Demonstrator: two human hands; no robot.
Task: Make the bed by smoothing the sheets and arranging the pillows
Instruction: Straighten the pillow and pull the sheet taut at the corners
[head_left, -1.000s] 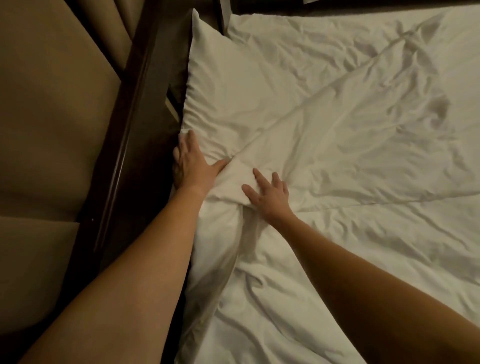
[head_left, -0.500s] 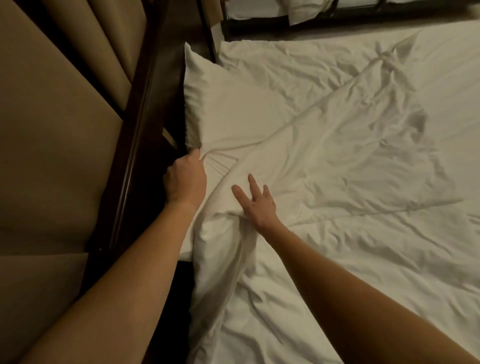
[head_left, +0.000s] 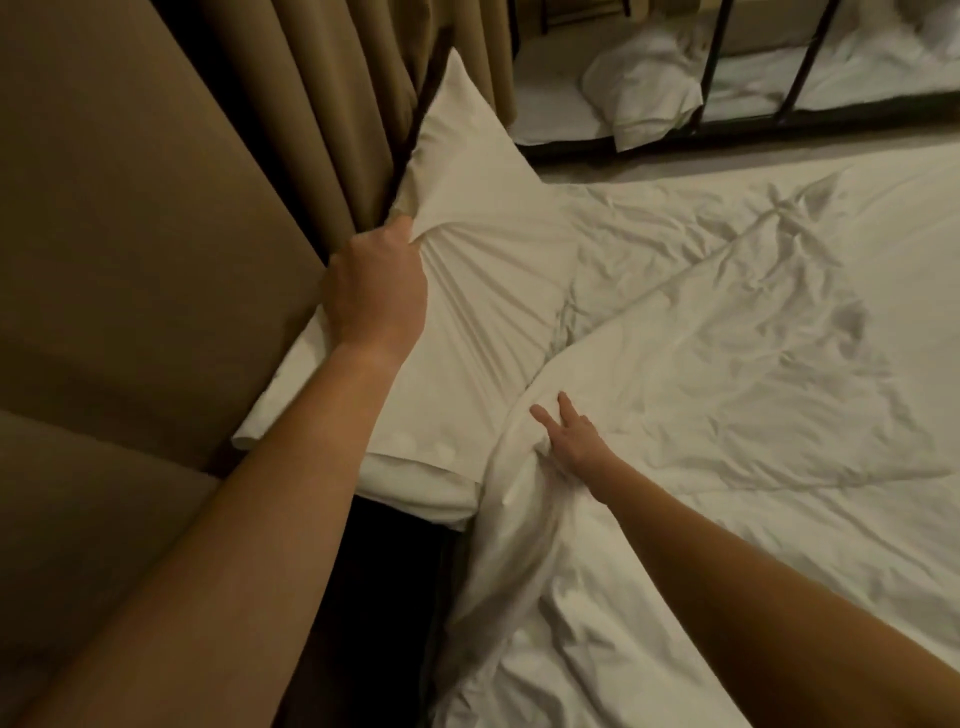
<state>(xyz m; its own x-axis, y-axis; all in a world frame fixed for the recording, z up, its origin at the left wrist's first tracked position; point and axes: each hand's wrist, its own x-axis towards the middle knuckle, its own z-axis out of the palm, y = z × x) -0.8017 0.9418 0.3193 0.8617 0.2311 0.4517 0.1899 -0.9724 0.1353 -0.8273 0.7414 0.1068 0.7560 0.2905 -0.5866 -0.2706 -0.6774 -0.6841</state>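
Left hand (head_left: 376, 291) gripped the pillow (head_left: 483, 291) at its ten o'clock edge; right hand (head_left: 569, 441), fingers straight, pressed the duvet (head_left: 727, 389) at four o'clock of it.

left hand (head_left: 374, 291) gripping pillow (head_left: 493, 270), right hand (head_left: 569, 439) on duvet (head_left: 727, 364)

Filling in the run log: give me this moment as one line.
step: arranging pillow | left hand: grips pillow edge | right hand: presses on duvet | duvet: wrinkled
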